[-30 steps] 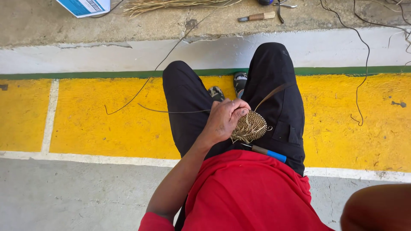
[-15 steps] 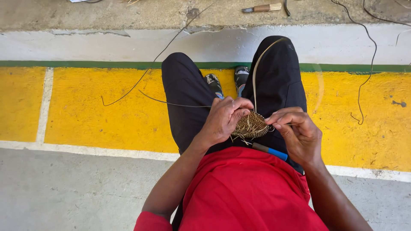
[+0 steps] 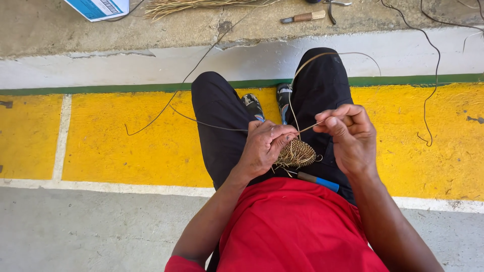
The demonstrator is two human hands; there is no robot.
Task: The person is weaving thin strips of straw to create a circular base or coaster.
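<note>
Two bare hands meet over the lap of a seated person in a red shirt (image 3: 282,226) and black trousers (image 3: 222,126). The left hand (image 3: 262,148) has its grip clenched on the small round woven disc of tan fibre (image 3: 297,153), fingers curled over its left edge, which looks meant to keep the coil flat and steady against the thigh. The right hand (image 3: 350,136) pinches a thin pale fibre strand (image 3: 315,125) between thumb and fingertips just right of the disc; the strand runs taut from the disc to that pinch, then loops up over the right knee. Holding it tight this way likely keeps the stitch snug. Just near of the disc, a blue-handled tool (image 3: 317,181) lies across the lap, close to either hand.

Farther out, two patterned shoes (image 3: 254,106) rest on a yellow painted floor band (image 3: 126,141) edged by white lines and a green stripe. Loose dark strands (image 3: 428,100) trail over the paint left and right. Beyond a pale step, the rough concrete ledge (image 3: 201,30) carries a bundle of dry straw (image 3: 186,6), a wooden-handled knife (image 3: 304,17) and, at far left, a blue and white box (image 3: 98,7). Bright daylight covers everything.
</note>
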